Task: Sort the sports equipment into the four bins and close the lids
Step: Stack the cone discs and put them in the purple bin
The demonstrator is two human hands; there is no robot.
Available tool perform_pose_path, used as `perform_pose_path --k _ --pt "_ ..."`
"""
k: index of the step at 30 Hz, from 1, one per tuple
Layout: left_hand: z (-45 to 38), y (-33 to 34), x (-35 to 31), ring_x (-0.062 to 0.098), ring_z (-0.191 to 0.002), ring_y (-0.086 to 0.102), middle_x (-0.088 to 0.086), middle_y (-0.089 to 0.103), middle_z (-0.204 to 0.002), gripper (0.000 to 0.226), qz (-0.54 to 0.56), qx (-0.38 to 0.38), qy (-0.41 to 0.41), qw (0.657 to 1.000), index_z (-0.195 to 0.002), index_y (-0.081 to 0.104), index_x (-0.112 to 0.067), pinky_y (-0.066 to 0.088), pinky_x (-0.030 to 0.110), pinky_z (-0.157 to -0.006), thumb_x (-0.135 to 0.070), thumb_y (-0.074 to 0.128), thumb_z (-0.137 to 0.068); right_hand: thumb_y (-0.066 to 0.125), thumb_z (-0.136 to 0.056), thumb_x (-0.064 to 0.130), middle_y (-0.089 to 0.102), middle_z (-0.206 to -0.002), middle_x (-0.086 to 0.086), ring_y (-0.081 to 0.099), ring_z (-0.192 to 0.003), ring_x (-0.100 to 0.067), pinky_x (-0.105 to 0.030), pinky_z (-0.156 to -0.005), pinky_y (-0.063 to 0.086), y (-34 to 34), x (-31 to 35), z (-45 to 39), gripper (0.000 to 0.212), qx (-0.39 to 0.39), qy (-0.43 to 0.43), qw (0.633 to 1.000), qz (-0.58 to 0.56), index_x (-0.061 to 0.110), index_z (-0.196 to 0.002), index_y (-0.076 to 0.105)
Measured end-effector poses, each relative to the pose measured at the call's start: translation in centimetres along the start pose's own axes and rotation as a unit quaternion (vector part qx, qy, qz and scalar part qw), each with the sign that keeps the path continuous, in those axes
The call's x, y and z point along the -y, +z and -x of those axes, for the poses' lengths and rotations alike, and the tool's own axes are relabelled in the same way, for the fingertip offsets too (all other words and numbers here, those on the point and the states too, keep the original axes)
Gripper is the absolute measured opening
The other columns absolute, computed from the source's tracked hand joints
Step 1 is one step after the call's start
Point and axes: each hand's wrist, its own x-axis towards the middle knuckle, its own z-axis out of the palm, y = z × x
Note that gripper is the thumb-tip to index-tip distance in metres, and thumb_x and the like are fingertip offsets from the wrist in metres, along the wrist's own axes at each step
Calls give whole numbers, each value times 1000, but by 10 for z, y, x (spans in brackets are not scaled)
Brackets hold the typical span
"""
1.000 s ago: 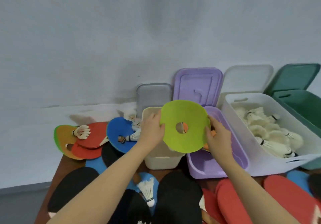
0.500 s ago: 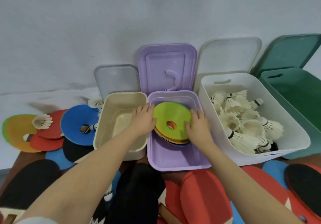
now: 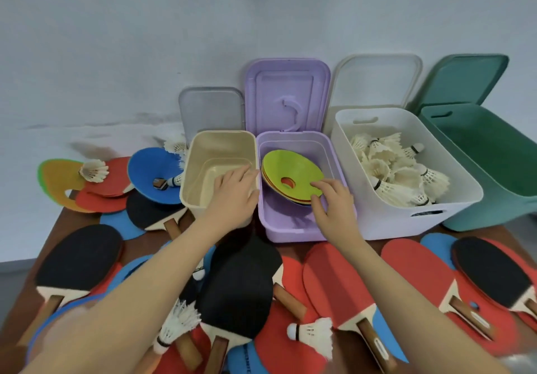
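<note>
Beige bin (image 3: 190,176), purple bin (image 3: 290,228), white bin (image 3: 406,219), green bin (image 3: 494,187).

Both hands (image 3: 232,196) (image 3: 331,202) forward, fingers relaxed.

Discs (image 3: 292,176) in second bin (image 3: 293,228)

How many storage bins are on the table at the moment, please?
4, in a row from left to right: beige bin, purple bin, white bin, green bin. All have their lids open.
</note>
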Motion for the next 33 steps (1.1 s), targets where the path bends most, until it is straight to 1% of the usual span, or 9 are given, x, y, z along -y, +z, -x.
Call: perform_pose_path --k 4,9,12,14,18,21,26,29,33 --pt "54 -8 6 27 -132 30 8 36 -145 53 28 -4 -24 999 -137 43 -15 19 36 -106 -34 36 -88 44 -86 31 61 -106 -7 58 -97 -31 -47 -81 46 -1 20 47 37 15 -6 999 -34 10 -110 63" --pt "121 -1 19 22 -127 34 3 41 -138 42 37 -13 -38 999 -135 45 -18 21 37 -103 -24 49 -94 54 -86 33 58 -114 2 55 -107 -20 -30 -83 28 6 33 119 36 104 52 993 -1 20 -119 59" --pt "154 9 30 23 -128 34 4 42 -138 42 36 -2 -46 998 -134 46 -16 22 40 -105 -25 50 -94 53 -82 50 52 -118 7 48 -113 -13 -27 -87 19 7 36 151 50 177 96 979 20 25 -126 53" --pt "174 14 41 22 -131 31 3 40 -141 44 15 14 -65 998 -136 44 -18 22 41 -106 -30 49 -94 56 -81 57 50 -117 9 47 -111 -12 -29 -89 21 7 32 169 55 218 110 968 64 26 -125 50" --pt "205 19 60 23 -133 29 2 35 -144 55 -42 49 -117 991 -139 38 -21 22 39 -107 -46 48 -91 67 -74 49 47 -106 7 49 -101 -16 -34 -91 27 10 16 200 51 275 137 946 104 23 -113 45" --pt "222 21 68 25 -136 25 4 28 -149 68 -76 84 -136 984 -143 31 -23 22 41 -108 -58 46 -87 66 -77 35 49 -105 6 50 -101 -18 -34 -88 27 12 13 212 40 257 139 950 108 23 -109 45" --pt "235 29 74 28 -136 26 9 25 -150 80 -101 130 -167 972 -146 22 -26 23 42 -109 -67 46 -82 60 -81 32 56 -90 8 53 -87 -18 -34 -80 30 15 17 214 16 204 94 964 141 24 -94 55" --pt "234 32 75 24 -130 37 6 37 -144 74 -83 110 -168 976 -145 24 -23 29 39 -105 -60 49 -85 66 -78 28 57 -84 10 54 -78 -15 -34 -77 30 16 23 216 11 143 75 982 103 24 -86 59" --pt "233 32 70 20 -125 43 4 44 -138 63 1 59 -168 984 -142 33 -20 32 38 -103 -46 54 -89 66 -79 31 58 -88 13 55 -81 -9 -34 -78 32 18 32 212 11 91 67 992 49 27 -88 62"
